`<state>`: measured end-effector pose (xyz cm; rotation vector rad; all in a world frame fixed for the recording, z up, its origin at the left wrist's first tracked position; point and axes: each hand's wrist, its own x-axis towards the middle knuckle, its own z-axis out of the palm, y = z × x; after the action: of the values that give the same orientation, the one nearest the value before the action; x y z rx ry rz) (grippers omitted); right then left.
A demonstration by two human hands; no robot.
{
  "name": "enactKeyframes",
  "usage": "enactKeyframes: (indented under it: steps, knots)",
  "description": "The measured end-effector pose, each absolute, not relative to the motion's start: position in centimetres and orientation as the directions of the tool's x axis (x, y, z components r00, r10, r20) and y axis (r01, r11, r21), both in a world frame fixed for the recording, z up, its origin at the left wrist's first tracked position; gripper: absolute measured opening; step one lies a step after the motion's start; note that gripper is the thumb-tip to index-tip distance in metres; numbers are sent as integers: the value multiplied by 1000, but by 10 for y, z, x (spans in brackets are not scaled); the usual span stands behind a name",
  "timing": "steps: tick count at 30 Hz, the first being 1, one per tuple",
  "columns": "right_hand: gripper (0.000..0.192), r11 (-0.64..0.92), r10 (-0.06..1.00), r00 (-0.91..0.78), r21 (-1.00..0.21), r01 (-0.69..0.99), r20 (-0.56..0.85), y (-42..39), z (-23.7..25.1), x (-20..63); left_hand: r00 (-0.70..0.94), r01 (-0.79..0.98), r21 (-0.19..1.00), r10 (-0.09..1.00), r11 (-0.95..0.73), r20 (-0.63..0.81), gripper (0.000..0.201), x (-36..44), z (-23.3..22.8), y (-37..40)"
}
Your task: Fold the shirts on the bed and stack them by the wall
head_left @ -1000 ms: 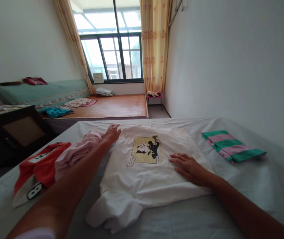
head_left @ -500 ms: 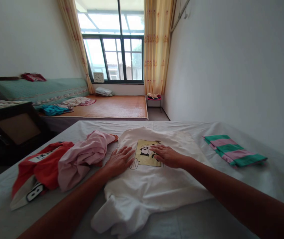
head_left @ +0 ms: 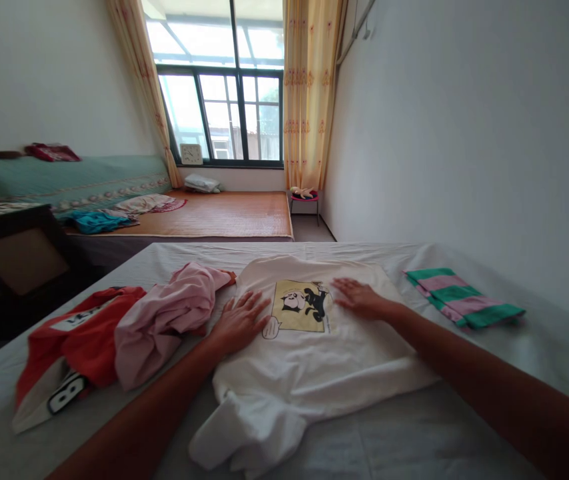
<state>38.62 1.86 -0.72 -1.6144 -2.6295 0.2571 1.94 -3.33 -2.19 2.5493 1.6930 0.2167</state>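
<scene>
White T-shirt (head_left: 314,360) spread flat on the bed (head_left: 464,427), front up, yellow cartoon print (head_left: 300,305) near the chest. One sleeve bunched in a loose heap at the near left corner. Lies under both palms, neither grip closed on the cloth.

Left hand (head_left: 238,321) pressed flat on the shirt's left part, just beside the print, fingers spread and pointing away toward the window. Grip wide, holding nothing. Forearm running in from the lower left, low over the sheet.

Right hand (head_left: 362,298) laid palm down on the shirt just right of the print, fingertips reaching toward its top right corner. Fingers stretched out and slightly apart; grip wide, nothing pinched. Arm extended from the lower right, crossing the shirt's right edge.

Crumpled pink garment (head_left: 164,320) just left of the left hand, touching the shirt's edge. Red garment (head_left: 74,340) with white lettering beyond it, partly beneath the pink one. Folded green and pink striped cloth (head_left: 459,303) well apart on the right, near the wall. Second bed with a woven mat (head_left: 224,213) beyond, below the window (head_left: 219,113).
</scene>
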Motion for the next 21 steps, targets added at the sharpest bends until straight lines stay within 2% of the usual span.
enactKeyframes:
  steps: [1,2,4,10,13,15,18,20,21]
  knots:
    - [62,573,802,-595,-208,793,-57,0,-11,378,382,911,138,921,-388,72,55,19,-21,-33]
    - [61,634,752,-658,-224,740,-44,-18,-14,375,381,912,137,922,-386,66,55,19,-21,-34]
    - [58,658,732,-681,-226,719,-35,-51,-19,390,378,914,133,924,-382,56,56,18,-20,-34]
    - [60,414,910,-415,-128,901,16,-95,-27,503,367,923,105,928,-371,54,54,26,-18,-37]
    - [57,370,929,-367,-137,919,49,-112,-11,521,418,901,109,907,-420,40,50,27,-5,-41]
    - [50,441,896,-443,-228,868,46,-131,5,516,548,822,194,837,-536,-8,45,20,13,-49]
    - [44,542,806,-591,-396,741,-3,-160,20,505,777,594,463,618,-658,-118,39,-1,47,-77]
    - [47,553,799,-601,-419,720,22,-170,16,503,860,483,583,480,-653,-175,41,-15,63,-103]
    - [48,550,811,-582,-410,728,54,-172,12,503,875,462,609,444,-645,-194,45,-19,67,-116]
